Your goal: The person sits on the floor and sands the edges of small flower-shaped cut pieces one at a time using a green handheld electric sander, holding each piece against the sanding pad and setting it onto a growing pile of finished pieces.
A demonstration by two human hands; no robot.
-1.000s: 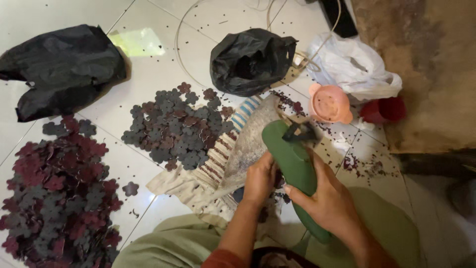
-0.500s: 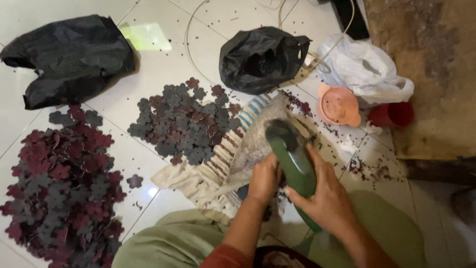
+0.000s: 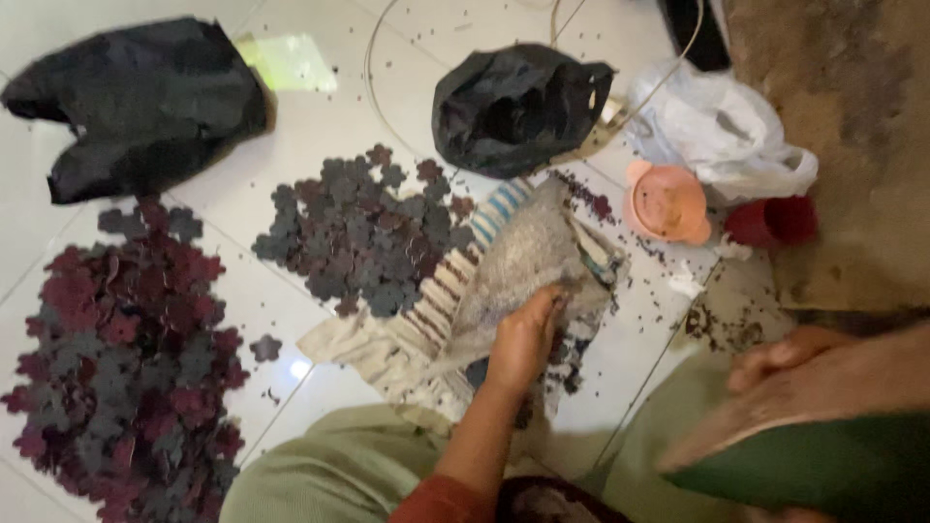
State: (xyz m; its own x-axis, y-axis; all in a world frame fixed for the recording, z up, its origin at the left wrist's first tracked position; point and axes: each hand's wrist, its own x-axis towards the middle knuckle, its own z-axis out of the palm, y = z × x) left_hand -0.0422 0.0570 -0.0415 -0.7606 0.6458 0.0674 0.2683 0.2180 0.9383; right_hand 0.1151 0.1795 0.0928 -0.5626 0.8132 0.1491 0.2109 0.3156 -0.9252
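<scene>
A grey, speckled sheet of material point(image 3: 528, 261) lies on a striped cloth point(image 3: 426, 320) spread over the white tiled floor point(image 3: 320, 116), just in front of the person's knees. The left hand point(image 3: 523, 339) rests on the near edge of this sheet, fingers curled over it and pinching it down; its grip is clenched on the sheet. The right hand point(image 3: 823, 387) is lifted close to the camera at the lower right, blurred, fingers wrapped around a dark green tool point(image 3: 823, 465); its grip is grasping that tool, which is well clear of the sheet.

Judging from this, the step in hand looks like a pause between strokes: the sheet is pinned in place while the tool is raised away from it. The next move seems to call for bringing the tool down over an unused part of the sheet while the left hand holds it flat and keeps its fingers out from under the tool.

Beside the cloth, to the left, sits a pile of dark flower-shaped cutouts point(image 3: 358, 232); farther left a larger heap of maroon and grey cutouts point(image 3: 126, 358). Small dark scraps are scattered round the cloth. Beyond lie two black bags point(image 3: 518, 107) point(image 3: 145, 97), a white plastic bag point(image 3: 717, 131), a pink round container point(image 3: 666, 201) and a red cup point(image 3: 770, 221).
</scene>
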